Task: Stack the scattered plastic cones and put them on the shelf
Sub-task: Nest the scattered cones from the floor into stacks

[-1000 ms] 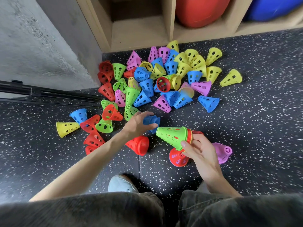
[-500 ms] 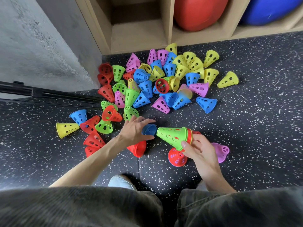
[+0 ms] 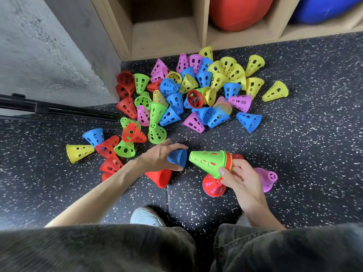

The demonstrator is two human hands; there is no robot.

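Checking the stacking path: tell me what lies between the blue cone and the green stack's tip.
Nothing: the head view shows only bare floor between blue cone and green stack.

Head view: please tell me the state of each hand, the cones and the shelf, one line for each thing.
left hand: grips the blue cone, its wide end toward the stack.
right hand: holds the stack, green cone outermost, tip pointing left.
loose cones: scattered on the floor, not stacked.
shelf: left compartment holds no cones.

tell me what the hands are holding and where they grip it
Left hand grips a blue cone around its body. Right hand holds the green-topped stack at its wide rim end.
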